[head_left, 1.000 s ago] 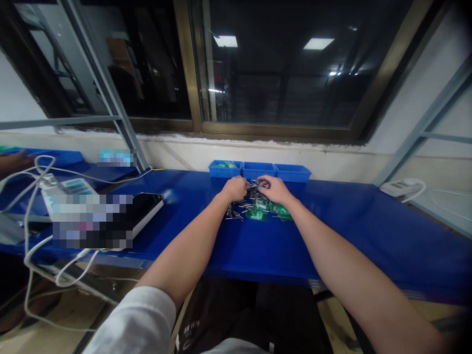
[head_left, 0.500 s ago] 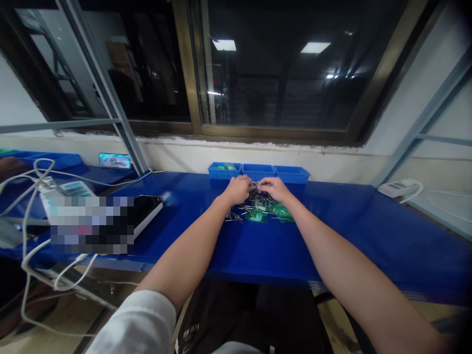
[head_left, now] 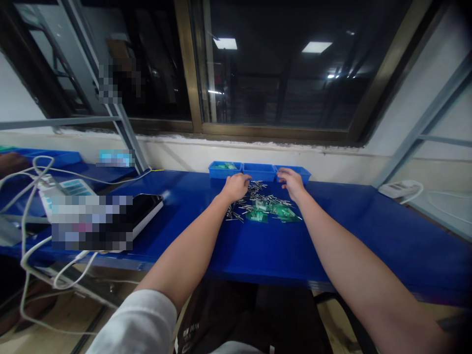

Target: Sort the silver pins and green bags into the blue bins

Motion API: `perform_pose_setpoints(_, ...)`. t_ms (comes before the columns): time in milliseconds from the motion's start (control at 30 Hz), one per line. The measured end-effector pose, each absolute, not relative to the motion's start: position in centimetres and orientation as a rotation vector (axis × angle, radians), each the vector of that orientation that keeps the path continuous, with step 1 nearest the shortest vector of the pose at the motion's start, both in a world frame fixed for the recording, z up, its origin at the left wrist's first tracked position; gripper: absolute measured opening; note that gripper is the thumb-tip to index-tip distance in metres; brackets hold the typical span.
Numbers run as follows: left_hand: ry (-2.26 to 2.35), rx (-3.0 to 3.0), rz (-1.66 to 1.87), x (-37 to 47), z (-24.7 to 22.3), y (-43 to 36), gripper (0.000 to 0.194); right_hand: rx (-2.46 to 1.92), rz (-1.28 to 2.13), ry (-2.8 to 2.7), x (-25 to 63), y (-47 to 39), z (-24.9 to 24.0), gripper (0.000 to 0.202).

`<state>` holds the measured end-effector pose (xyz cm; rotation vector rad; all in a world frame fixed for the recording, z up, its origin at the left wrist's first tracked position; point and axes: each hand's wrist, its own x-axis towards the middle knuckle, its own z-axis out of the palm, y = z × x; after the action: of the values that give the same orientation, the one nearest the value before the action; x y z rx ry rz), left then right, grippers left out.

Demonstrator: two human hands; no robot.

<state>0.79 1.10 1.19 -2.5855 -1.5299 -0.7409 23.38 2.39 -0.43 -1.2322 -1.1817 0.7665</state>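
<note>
A loose pile of thin silvery metal pins (head_left: 271, 198), too small to name exactly, lies on the blue table. My left hand (head_left: 237, 188) is at the left side of this pile with its fingers curled together; what they pinch, if anything, is hidden. Off the pile's right side, my right hand (head_left: 292, 184) is raised in front of the right blue bin (head_left: 304, 173). Its fingers are apart and I see nothing in them. Two green plastic bags (head_left: 257, 215) (head_left: 285, 213) rest against the near side of the pile, with pins around them.
Along the wall stand a middle blue bin (head_left: 258, 170) and a left blue bin (head_left: 217, 172) holding green bags. At left on the blue table (head_left: 184, 206) lie a dark-screened device (head_left: 146, 206) and white cables (head_left: 27, 221). A co-worker's hand (head_left: 13, 163) shows at far left.
My right hand has moved away from my left hand, to the right and slightly up, and its fingers have spread. My left hand has shifted slightly left. More of the pile shows between them.
</note>
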Motion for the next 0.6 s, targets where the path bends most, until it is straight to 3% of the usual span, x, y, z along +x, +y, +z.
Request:
perform_pose_setpoints(100,-1.561,-2.586,-0.671,0.7,1.1,1.2,0.036,-1.193,0.827,-1.087,24.1,2.5,-0.6,0.077)
perform_pose_setpoints(167,-1.589,-2.610,-0.629,0.5,1.2,1.3,0.035,-1.245,0.834,-1.085,24.1,2.3,-0.6,0.083)
perform_pose_setpoints(600,-1.786,-2.736,-0.262,0.2,1.6,0.8,0.019,-1.336,0.696,-1.469,22.4,2.2,-1.1,0.045)
